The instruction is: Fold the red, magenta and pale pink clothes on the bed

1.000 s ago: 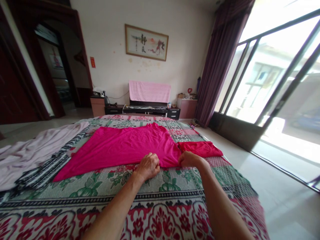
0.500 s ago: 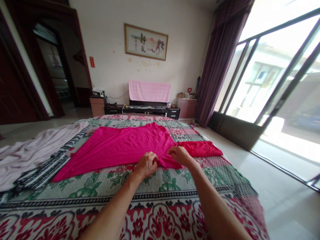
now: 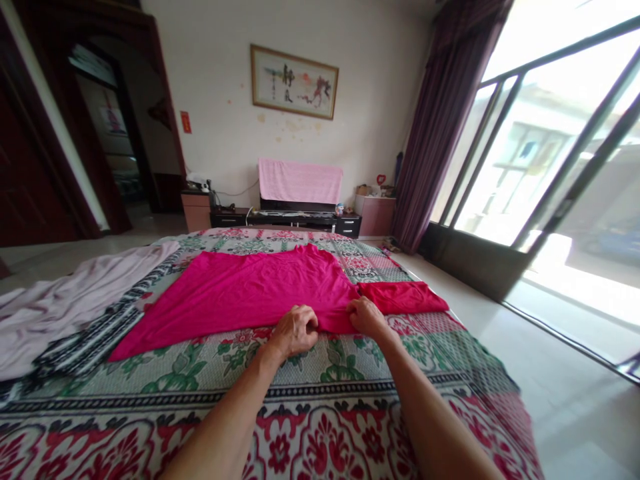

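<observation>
Touching pink garment [image 3: 250, 287], near side — left hand [image 3: 297, 330], right hand [image 3: 369, 317].

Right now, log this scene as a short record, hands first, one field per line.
Left hand: curled at the near edge of the pink cloth, exact grip unclear
Right hand: touching the pink cloth near its right end
Pink cloth: spread out, wrinkled
Right side: red cloth, folded
Left side: pale cloth, rumpled
Surface: patterned cover
Far wall: framed picture
</observation>
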Motion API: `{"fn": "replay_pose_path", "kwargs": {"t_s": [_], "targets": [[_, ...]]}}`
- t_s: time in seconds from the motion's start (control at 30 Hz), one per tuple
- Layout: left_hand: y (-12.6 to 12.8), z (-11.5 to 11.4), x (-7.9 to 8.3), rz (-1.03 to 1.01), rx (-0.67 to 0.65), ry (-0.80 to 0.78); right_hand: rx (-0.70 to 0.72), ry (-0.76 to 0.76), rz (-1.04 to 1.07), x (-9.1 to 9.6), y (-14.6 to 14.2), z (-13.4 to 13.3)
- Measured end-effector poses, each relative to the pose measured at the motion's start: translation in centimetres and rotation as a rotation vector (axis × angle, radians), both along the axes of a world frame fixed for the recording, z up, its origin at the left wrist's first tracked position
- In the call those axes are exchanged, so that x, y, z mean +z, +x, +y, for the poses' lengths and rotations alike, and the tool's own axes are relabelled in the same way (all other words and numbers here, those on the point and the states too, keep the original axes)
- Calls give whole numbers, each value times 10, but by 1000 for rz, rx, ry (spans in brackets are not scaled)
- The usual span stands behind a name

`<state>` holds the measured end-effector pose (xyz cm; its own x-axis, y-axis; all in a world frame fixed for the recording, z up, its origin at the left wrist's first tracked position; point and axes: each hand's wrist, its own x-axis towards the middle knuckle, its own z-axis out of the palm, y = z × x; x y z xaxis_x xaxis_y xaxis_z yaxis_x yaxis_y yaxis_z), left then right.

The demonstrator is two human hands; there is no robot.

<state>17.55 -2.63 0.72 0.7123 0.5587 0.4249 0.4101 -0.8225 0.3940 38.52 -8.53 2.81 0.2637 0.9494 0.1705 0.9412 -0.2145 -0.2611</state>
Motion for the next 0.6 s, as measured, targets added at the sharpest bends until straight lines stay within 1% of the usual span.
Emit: {"fn": "replay_pose_path", "kwargs": {"t_s": [0.1, 0.27, 0.33, 0.5, 0.6], "targets": [[1, 0, -2, 1, 7, 13, -3, 4, 8, 0, 0, 0], [7, -3, -6, 16, 101, 70, -3, 14, 13, -2, 3, 1], [10, -2, -7, -17, 128, 73, -4, 18, 15, -3, 4, 2], [10, 1, -3, -148, 154, 11, 9, 11, 6, -1, 4, 1], [7, -1, 2, -117, 146, 34, 2, -5, -2, -1, 4, 1]]}}
